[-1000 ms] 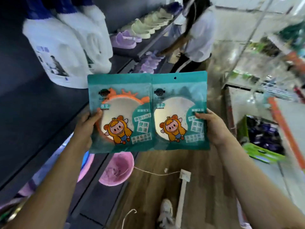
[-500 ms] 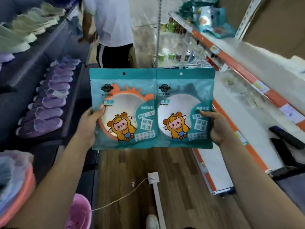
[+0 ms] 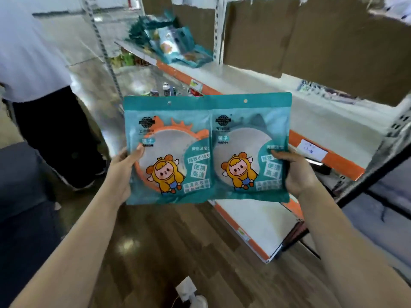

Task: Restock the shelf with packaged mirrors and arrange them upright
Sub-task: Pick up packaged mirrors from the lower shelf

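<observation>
Wood-plank floor [image 3: 155,252], white shelves [image 3: 322,121] w/ orange edge strips [image 3: 347,167] on R, brown cardboard backing [image 3: 333,36] behind.

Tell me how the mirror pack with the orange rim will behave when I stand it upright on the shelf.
Probably stiff: the orange-rimmed pack looks flat though the left hand grips only one edge. Being thin and flat, it likely tips unless leaned on something. Its glossy film may slide on the smooth white shelf.

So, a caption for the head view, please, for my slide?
Left hand and right hand hold two teal plastic mirror packets side by side before a white shelf.
</observation>
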Motion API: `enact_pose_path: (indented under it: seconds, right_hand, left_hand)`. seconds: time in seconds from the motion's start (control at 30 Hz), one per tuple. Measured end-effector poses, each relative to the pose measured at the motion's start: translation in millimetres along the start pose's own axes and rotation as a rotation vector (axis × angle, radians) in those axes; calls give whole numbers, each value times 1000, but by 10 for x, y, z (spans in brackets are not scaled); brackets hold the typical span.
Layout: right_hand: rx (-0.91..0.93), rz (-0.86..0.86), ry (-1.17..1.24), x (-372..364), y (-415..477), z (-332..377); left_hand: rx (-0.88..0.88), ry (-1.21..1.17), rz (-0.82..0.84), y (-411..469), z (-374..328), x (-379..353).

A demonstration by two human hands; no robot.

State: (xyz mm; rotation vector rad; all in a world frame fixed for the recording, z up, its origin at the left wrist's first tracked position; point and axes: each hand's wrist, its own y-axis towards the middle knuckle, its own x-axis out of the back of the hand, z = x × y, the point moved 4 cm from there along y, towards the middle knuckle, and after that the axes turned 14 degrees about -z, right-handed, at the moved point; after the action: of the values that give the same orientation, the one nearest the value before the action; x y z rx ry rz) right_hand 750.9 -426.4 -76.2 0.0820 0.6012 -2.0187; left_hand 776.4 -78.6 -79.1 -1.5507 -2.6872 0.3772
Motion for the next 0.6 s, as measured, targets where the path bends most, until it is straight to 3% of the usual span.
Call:
enact_pose_path:
  seconds: [0.3,0.6]
  right_hand:
    - [90,-280,124,255,553,434]
    - [170,-508,255,826,893,882]
  left_hand:
    - [38,5,282,894,-260,-1519]
    - [72,-3,558,960,-208,-3103]
